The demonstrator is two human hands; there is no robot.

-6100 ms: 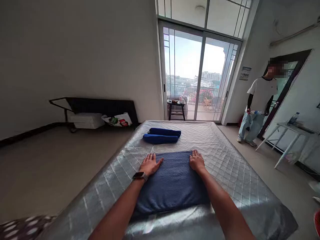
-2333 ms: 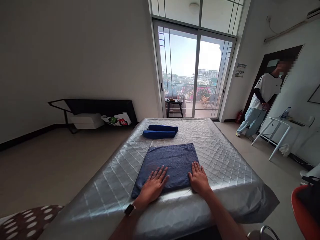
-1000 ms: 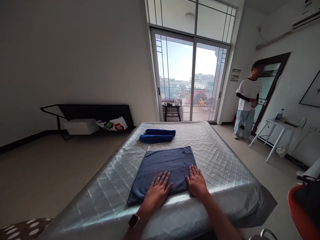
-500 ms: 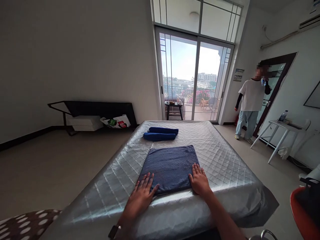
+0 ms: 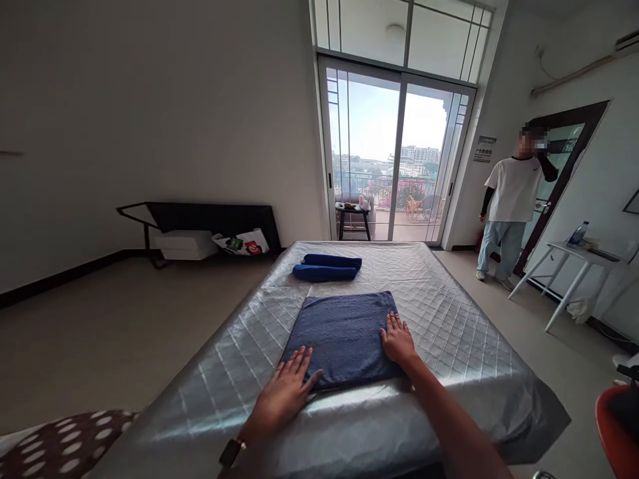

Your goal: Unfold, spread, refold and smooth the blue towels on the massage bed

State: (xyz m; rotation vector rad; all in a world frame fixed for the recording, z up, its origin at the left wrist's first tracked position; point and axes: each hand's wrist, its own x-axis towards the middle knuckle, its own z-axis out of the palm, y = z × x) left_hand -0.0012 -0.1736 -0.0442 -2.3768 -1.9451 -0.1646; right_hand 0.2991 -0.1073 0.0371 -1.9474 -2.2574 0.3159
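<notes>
A dark blue towel [image 5: 347, 339] lies flat, roughly square, on the silver quilted cover [image 5: 239, 346] of a table. My left hand [image 5: 287, 386] rests on its near left corner, fingers spread. On the towel's right edge lies my right hand [image 5: 398, 339], palm down with fingers stretched out. Neither hand grips anything. Farther back on the cover are two rolled blue cloths [image 5: 327, 273], side by side.
A person [image 5: 512, 193] stands at the right by a door, one arm raised to the face. Nearby is a small white table [image 5: 592, 256] with a bottle. A black bench frame [image 5: 214, 216] stands at the left wall, and a red chair [image 5: 616, 426] at the lower right.
My right hand has slid a little farther up the towel's right edge. The person has raised the bottle to the face. The whole view has shifted slightly.
</notes>
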